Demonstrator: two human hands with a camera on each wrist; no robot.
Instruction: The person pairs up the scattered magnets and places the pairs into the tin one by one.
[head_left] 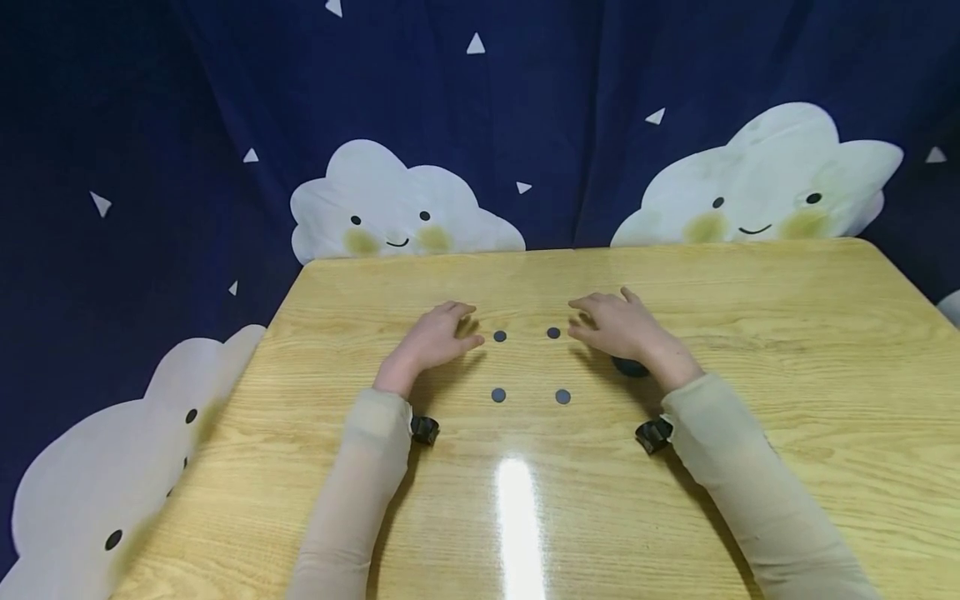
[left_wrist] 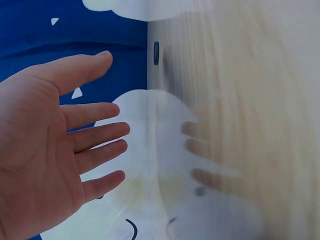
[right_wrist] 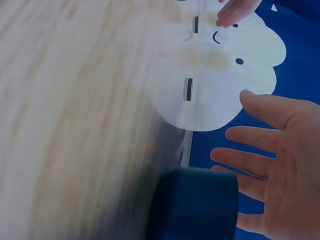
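Observation:
Several small dark grey discs lie flat on the wooden table; a far left disc and a far right disc sit between the hands. Nearer the person are a left disc and a right disc. My left hand hovers above the table left of the discs, fingers spread and palm bare in the left wrist view. On the other side, my right hand is held with fingers apart and nothing in it. Partly hidden beneath it stands a dark blue, round-sided object; its kind cannot be told.
The light wooden table reflects a bright light strip near its front. Behind and to the left hangs a navy curtain with white clouds and triangles. Black wrist devices stick out at the left cuff and right cuff.

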